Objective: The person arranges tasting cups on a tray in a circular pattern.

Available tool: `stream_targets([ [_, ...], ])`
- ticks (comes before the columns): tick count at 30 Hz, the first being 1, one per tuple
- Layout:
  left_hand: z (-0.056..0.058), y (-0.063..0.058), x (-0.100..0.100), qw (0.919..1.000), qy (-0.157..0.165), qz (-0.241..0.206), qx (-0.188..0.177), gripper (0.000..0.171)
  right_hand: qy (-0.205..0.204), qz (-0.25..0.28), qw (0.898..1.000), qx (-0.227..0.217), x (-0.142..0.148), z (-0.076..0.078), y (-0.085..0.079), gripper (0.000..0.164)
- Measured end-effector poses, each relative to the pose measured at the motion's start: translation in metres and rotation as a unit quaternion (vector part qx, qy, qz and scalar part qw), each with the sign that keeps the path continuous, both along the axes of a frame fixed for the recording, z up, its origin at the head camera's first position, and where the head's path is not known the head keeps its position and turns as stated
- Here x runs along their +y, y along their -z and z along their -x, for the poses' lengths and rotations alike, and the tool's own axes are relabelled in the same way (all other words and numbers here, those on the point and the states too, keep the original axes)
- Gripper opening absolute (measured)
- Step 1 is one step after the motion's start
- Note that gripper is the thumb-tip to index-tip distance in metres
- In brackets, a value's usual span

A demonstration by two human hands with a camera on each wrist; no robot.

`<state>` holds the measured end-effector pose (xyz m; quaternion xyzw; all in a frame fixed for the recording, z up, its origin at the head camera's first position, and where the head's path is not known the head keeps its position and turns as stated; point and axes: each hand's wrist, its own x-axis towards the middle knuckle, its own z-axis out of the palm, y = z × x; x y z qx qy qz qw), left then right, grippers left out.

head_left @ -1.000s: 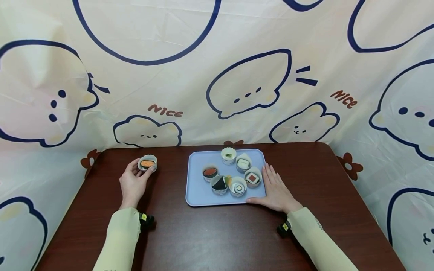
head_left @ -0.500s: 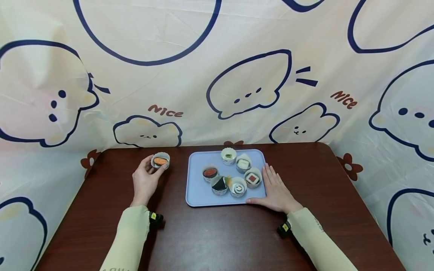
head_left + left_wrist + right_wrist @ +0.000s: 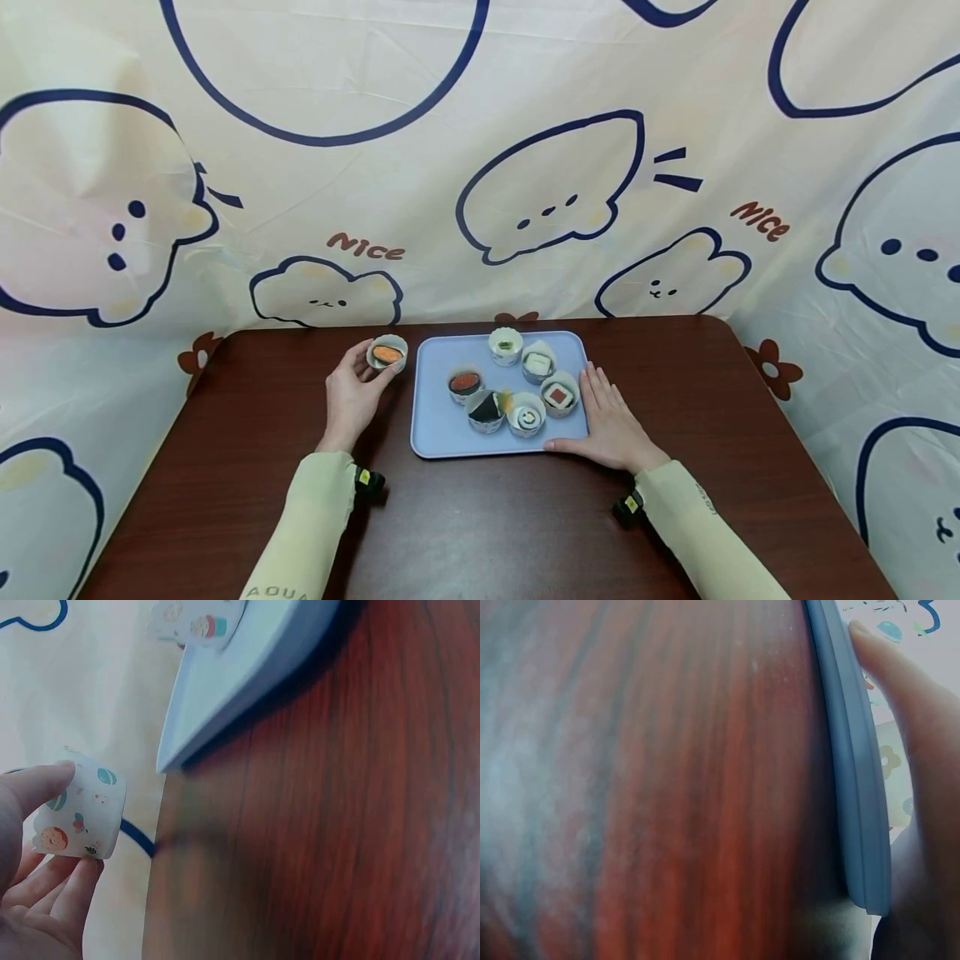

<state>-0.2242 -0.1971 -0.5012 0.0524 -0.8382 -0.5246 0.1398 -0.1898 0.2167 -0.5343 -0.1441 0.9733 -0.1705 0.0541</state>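
Note:
My left hand point(image 3: 352, 396) grips a printed paper baking cup point(image 3: 82, 814) with an orange-topped sushi piece point(image 3: 387, 355) in it. In the head view the cup is just left of the blue tray point(image 3: 435, 440); the left wrist view shows it above the table, thumb on one side and fingers on the other. My right hand point(image 3: 615, 421) lies with straight fingers along the tray's right edge, its thumb at the near right corner. On the tray stand several like cups, including a red-topped sushi point(image 3: 465, 382), a dark triangular rice ball point(image 3: 486, 408) and a white roll point(image 3: 527, 417).
The tray rests on a dark brown wooden table point(image 3: 480, 533). Behind and beside it hangs a pale cloth point(image 3: 420, 183) printed with cartoon figures. Bare tray surface shows at its left end, and more cups point(image 3: 538, 360) fill its right half.
My left hand has moved to the right with the baking cup, from the table's left side to near the tray's left edge. My right hand and the tray have not moved.

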Motion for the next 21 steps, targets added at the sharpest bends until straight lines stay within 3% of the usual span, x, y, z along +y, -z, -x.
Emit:
stream_targets([
  [21,0.007,-0.001,0.038,0.9980,0.062,-0.003,-0.014,0.063,-0.001,0.002,1.000,0.004,0.001,0.000,0.001,0.141],
])
